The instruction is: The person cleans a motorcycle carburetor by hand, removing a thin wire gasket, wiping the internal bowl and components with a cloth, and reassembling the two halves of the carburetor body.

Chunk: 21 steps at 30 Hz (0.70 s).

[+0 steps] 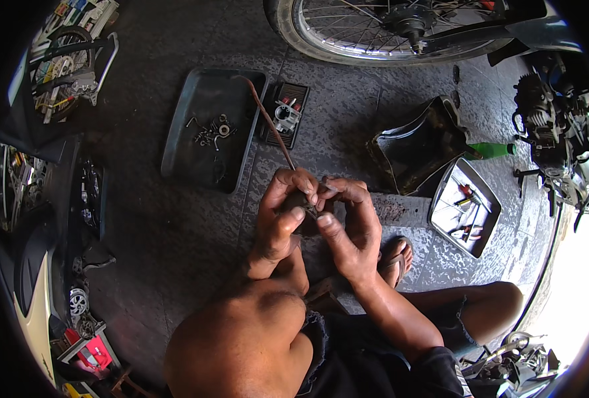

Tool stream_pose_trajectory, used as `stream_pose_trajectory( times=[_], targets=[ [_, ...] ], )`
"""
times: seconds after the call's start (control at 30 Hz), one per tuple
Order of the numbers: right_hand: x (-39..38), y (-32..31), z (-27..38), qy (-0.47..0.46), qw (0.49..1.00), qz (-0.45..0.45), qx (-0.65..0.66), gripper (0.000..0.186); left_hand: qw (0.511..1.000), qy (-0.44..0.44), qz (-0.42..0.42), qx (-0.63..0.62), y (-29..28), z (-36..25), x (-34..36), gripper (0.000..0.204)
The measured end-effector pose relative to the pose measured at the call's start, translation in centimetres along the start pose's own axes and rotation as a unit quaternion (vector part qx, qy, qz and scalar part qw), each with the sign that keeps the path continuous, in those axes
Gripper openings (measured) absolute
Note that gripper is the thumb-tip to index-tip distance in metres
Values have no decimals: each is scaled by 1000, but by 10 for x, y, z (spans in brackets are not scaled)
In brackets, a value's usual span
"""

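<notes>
In front of my knees, my left hand (282, 215) and my right hand (353, 229) meet, fingers and thumbs pinched together. Between them is a small dark part (309, 207), mostly covered by the fingertips, so its kind is unclear. A thin reddish-brown hose or rod (268, 119) runs from behind my left fingers up to the rim of a black tray (168, 162). Inside the tray lie several small metal pieces (218, 129). Right of it, a carburetor body (284, 114) rests on a dark ribbed pad (301, 127).
A dirty cut-open container (450, 142) stands on the right, beside a green bottle (490, 150) and a pale tray (491, 232) with hand tools. A spoked motorcycle wheel (288, 36) is at the far side. An engine (540, 126) sits far right; motorcycle bodywork (39, 285) lines the left.
</notes>
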State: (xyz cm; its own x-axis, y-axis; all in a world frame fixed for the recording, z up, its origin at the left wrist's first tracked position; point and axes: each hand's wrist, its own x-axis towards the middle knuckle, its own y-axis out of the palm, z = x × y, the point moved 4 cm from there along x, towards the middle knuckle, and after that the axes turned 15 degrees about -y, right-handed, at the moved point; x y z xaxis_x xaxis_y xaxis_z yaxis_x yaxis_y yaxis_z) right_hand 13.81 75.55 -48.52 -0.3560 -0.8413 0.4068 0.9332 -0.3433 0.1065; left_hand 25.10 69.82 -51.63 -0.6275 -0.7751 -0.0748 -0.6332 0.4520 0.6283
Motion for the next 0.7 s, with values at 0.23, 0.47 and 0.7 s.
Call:
stream_pose_trajectory(
  times=[0.23, 0.47, 0.7],
  targets=[
    [5, 0, 0, 22, 999, 8, -41, 42, 998, -56, -31, -13, -3, 4, 0, 31],
    [-2, -3, -10, 68, 997, -14, -34, 41, 998, -48, -33, -6, -1, 3, 2, 36],
    [-6, -3, -10, 136, 986, -53, 78, 41, 996, -71, -13, -53, -2, 4, 1, 39]
  ],
)
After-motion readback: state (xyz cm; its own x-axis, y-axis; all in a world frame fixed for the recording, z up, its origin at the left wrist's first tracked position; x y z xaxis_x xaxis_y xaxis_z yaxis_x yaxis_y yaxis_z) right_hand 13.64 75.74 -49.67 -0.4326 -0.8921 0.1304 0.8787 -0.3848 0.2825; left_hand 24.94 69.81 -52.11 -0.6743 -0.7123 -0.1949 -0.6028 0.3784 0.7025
